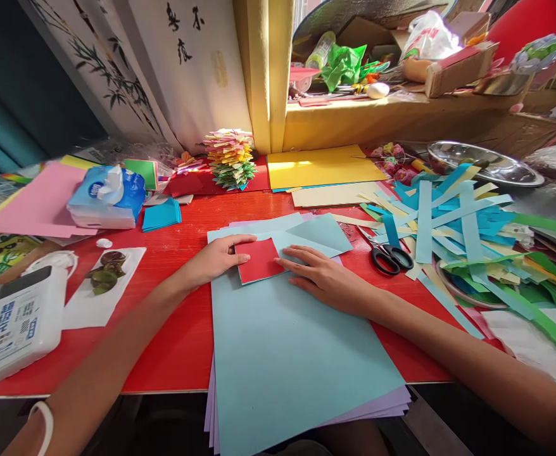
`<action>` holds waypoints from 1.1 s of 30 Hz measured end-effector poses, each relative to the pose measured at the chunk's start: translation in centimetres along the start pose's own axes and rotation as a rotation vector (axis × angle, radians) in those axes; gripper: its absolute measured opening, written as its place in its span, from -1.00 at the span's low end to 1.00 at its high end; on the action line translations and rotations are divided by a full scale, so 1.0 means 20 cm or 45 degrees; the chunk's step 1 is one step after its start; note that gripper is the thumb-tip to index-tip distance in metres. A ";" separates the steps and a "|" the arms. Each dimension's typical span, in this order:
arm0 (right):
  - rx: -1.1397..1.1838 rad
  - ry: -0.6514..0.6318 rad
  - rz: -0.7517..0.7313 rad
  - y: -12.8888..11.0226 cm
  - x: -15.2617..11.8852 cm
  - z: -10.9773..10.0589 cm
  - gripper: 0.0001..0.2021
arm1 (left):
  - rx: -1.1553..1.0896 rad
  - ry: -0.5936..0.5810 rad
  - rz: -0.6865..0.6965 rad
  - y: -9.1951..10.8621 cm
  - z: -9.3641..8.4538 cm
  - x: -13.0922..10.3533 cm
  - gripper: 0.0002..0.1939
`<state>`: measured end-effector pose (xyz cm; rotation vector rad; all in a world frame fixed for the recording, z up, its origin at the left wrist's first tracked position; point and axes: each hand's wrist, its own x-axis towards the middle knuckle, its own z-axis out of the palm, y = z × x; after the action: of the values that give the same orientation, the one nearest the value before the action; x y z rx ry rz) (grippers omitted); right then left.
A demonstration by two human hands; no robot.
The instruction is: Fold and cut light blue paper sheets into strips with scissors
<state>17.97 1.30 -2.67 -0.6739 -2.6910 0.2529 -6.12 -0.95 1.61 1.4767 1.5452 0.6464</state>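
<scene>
A small red paper square [259, 261], perhaps a stack of sheets, lies on a large light blue sheet [301, 354]. My left hand [216, 256] pinches the square at its left edge, thumb on top. Stretched out flat, my right hand [318, 275] rests on the blue sheet with its fingertips at the square's right edge. Lilac sheets [373, 408] show beneath the blue one, and a folded light blue piece [323, 233] lies just beyond my right hand. Black-handled scissors [389, 258] lie to the right of that hand, their blades partly among paper strips.
Blue, cream and green paper strips [424, 221] pile up at the right, near a metal bowl [484, 163]. A multicoloured paper stack [230, 159] stands at the back beside yellow sheets [323, 166]. Leftward are a tissue pack [107, 196], blue squares [161, 214] and a white container [21, 326].
</scene>
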 end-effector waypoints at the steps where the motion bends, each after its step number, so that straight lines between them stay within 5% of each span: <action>1: -0.007 -0.004 0.001 0.00 0.00 0.00 -0.59 | -0.002 -0.009 -0.005 0.00 0.00 0.00 -0.46; 14: 0.013 0.011 0.013 0.00 0.00 0.00 -0.61 | -0.060 -0.054 -0.001 -0.01 0.00 -0.01 -0.36; 21: 0.038 0.013 0.026 -0.01 0.00 -0.01 -0.61 | -0.424 0.202 -0.026 -0.01 0.06 -0.02 -0.10; 29: 0.049 0.011 0.013 -0.01 0.00 0.00 -0.61 | -0.665 0.157 -0.080 -0.02 0.12 -0.03 -0.65; 33: 0.072 0.022 0.035 0.01 0.00 -0.03 -0.62 | -0.668 0.211 -0.029 -0.03 0.11 -0.02 -0.68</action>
<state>18.22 1.48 -2.19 -0.6936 -2.6489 0.3269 -4.49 -1.93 0.22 1.0272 1.3699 1.0870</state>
